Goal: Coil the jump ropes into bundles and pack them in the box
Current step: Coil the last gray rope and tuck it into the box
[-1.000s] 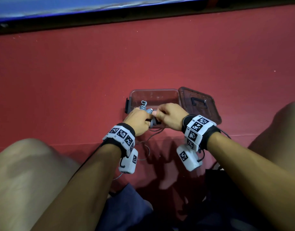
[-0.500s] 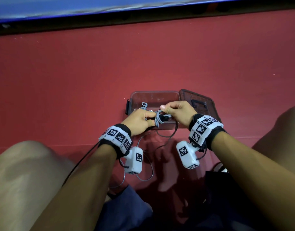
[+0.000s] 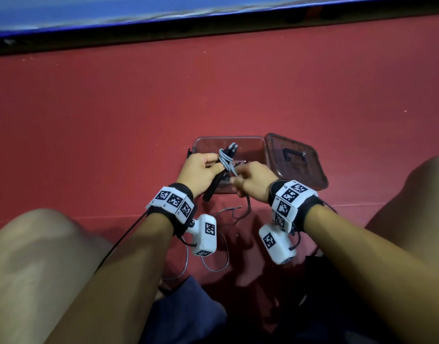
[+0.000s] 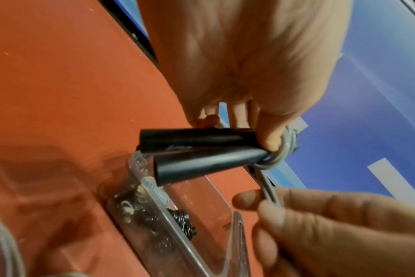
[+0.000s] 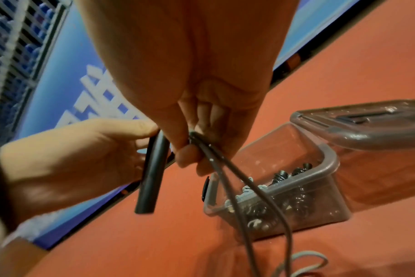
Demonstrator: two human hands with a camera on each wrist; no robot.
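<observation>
My left hand (image 3: 201, 171) grips the two black handles (image 4: 201, 150) of a jump rope side by side, tilted over the clear box (image 3: 250, 145). Several turns of grey cord (image 3: 227, 161) are wrapped round the handles near my thumb (image 4: 270, 138). My right hand (image 3: 253, 181) pinches the doubled cord (image 5: 216, 159) just right of the handles; the cord's slack (image 3: 213, 264) hangs to the floor between my wrists. Coiled rope bundles (image 5: 282, 183) lie inside the box (image 5: 320, 187).
The box's lid (image 3: 295, 160) lies open against its right side on the red floor (image 3: 114, 120). My bare knees (image 3: 39, 256) flank the work area. A blue board (image 3: 89, 16) runs along the far edge of the floor.
The handles have tilted from lying level between my hands to pointing up and away over the box. More cord is wrapped round them, and my right hand has dropped lower along the cord.
</observation>
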